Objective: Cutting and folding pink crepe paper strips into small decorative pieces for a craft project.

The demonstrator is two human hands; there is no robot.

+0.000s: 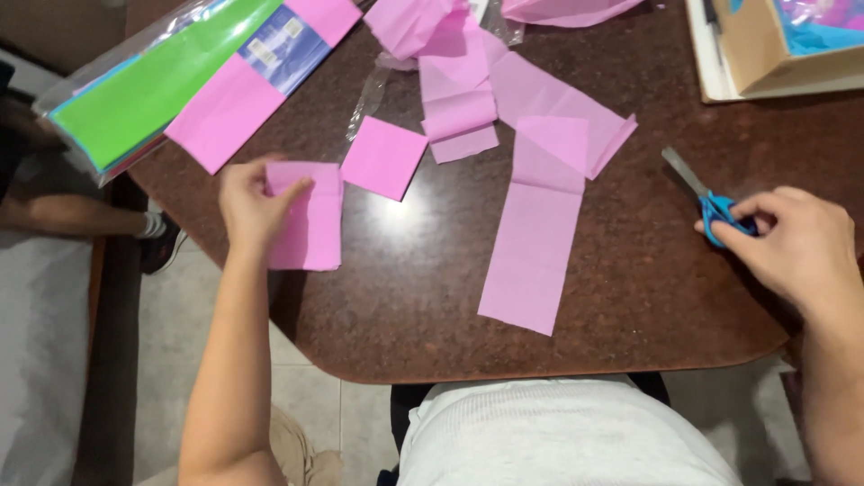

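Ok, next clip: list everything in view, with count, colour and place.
folded pink sheet: one, pink, table's left edge, under the left hand
small pink square: one, pink, right of that sheet
long pink strip: one, pink, table centre
crumpled pink paper: several pieces, pink, top centre
paper pack: one, green, pink and blue sheets in clear wrap, top left
scissors: one, blue handles, right side
cardboard box: one, brown, top right
table: one, dark brown
left hand: holds the folded sheet
right hand: fingers on the scissors' handles
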